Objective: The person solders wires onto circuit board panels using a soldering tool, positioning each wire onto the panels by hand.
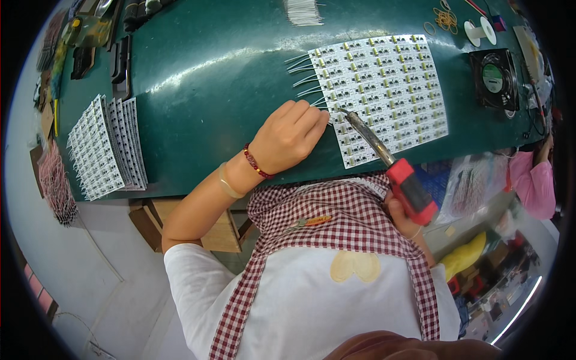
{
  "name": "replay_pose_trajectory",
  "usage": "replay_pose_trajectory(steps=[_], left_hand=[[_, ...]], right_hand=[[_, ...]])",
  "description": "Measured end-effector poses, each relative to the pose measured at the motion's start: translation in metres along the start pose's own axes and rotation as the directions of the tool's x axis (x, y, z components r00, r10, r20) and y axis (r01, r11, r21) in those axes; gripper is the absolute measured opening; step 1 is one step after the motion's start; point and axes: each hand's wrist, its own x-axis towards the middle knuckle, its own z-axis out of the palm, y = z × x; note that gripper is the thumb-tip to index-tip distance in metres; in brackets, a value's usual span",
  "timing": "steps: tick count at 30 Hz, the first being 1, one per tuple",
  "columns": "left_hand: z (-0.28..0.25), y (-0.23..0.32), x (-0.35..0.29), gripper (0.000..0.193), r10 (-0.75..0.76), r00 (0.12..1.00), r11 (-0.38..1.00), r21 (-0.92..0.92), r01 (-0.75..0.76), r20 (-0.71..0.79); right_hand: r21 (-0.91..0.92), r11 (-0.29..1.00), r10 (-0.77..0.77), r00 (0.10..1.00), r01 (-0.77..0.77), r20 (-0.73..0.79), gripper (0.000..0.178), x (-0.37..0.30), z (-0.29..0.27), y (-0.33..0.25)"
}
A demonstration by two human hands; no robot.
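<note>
A large white sheet of small circuit boards lies on the green table in front of me. Short white wires stick out from its left edge along the upper rows. My left hand is closed at that edge, its fingertips pinched around a thin white wire that they mostly hide. From the right, my right hand grips the red and black handle of a soldering iron. The iron's tip touches or hovers just over the board's left column, close to my left fingertips; I cannot tell which.
Stacked circuit sheets stand at the table's left edge, near a hanging bundle of wires. A black fan, a white spool and rubber bands sit at the right. More white wires lie at the far edge.
</note>
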Motion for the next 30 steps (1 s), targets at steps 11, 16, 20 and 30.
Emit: replay_pose_trajectory(steps=[11,16,20,30], left_hand=[[-0.005,0.003,0.0,0.026,0.073,0.997,0.995,0.068,-0.071,-0.039],[-0.001,0.003,-0.002,0.026,0.03,0.999,1.0,0.006,-0.031,0.011],[-0.001,0.004,-0.003,0.025,0.026,0.999,1.0,-0.006,-0.026,0.025],[-0.001,0.006,-0.001,0.025,0.032,0.999,0.999,0.007,-0.032,0.034]], right_hand=[[0.002,1.0,0.025,1.0,-0.025,0.019,0.021,-0.004,-0.005,-0.003],[0.04,0.993,0.114,0.993,-0.115,0.032,0.021,-0.007,-0.004,0.0],[0.045,0.994,0.095,0.995,-0.096,0.036,0.021,-0.002,-0.002,-0.003],[-0.085,0.996,-0.006,0.999,0.009,0.034,0.021,-0.001,-0.003,-0.007]])
